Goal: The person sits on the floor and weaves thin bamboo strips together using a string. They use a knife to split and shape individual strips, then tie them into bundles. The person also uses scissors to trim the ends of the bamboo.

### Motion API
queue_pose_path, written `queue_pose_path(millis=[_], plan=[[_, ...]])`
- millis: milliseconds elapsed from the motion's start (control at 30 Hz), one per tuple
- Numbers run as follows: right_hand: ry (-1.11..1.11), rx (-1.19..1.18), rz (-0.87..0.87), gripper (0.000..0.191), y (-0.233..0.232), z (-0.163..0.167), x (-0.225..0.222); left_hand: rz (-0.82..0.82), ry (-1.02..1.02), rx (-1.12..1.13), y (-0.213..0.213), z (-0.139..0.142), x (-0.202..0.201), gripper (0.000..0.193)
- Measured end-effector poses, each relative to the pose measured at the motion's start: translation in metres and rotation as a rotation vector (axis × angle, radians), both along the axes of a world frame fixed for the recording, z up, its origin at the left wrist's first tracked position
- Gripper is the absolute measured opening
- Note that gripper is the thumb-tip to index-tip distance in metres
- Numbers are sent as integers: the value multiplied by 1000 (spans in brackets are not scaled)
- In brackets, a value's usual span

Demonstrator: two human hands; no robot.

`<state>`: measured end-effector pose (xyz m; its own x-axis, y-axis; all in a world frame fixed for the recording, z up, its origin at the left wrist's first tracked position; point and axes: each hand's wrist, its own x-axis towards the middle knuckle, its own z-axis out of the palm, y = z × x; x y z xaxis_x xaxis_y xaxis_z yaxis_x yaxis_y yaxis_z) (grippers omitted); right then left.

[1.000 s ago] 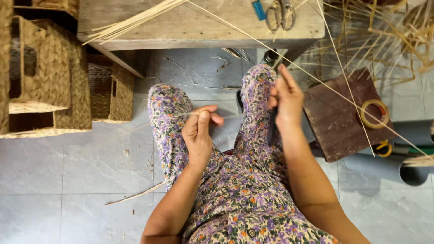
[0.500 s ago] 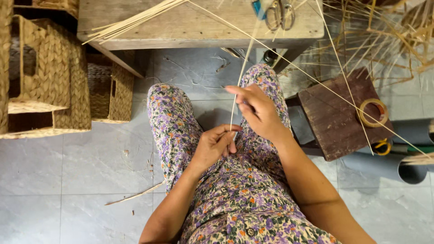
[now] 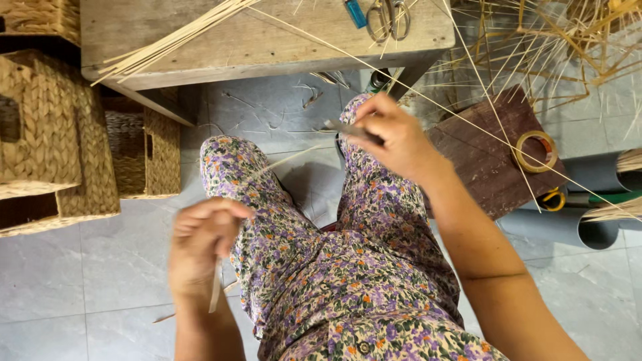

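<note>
My left hand (image 3: 200, 251) is closed around one end of a thin pale reed strip (image 3: 284, 162), low beside my left knee. The strip runs up and right across my lap. Over my right knee, my right hand (image 3: 394, 137) grips a small dark knife (image 3: 348, 129), its blade pointing left near the strip. I am seated, wearing flowered purple trousers (image 3: 348, 267).
A wooden bench (image 3: 254, 40) stands ahead with a bundle of reed strips (image 3: 167, 43), scissors (image 3: 388, 17) and a blue lighter (image 3: 355, 12). Woven baskets (image 3: 53, 140) sit at left. At right are a dark wooden board (image 3: 488, 160), a tape roll (image 3: 535, 150), grey pipes (image 3: 568, 224) and loose reeds (image 3: 555, 40).
My left hand has pulled down and left away from my right, drawing the strip along. My right hand has stayed over the right knee with the knife.
</note>
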<state>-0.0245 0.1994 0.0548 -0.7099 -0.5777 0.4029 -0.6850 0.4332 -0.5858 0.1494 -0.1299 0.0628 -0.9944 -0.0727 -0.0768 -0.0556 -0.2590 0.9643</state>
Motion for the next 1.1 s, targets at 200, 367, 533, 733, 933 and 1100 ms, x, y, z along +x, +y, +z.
queue_pose_path(millis=[200, 367, 533, 733, 933, 1100], plan=[[-15, 105, -139, 15, 58, -6, -27, -66, 247, 310, -42, -13, -24, 35], [-194, 29, -370, 6, 118, -30, -57, -23, 247, 708, -51, -46, -60, 65], [-125, -51, -521, 16, 185, -59, -99, -2, 9, 527, -12, -101, -90, 46], [50, 220, -631, 16, 237, -72, -132, -144, -186, 450, 22, -144, -99, 49], [-57, 344, -725, 17, 232, -89, -138, -135, -203, 455, 20, -144, -101, 44], [76, 421, -815, 21, 214, -111, -130, -128, -214, 431, 27, -141, -101, 42]])
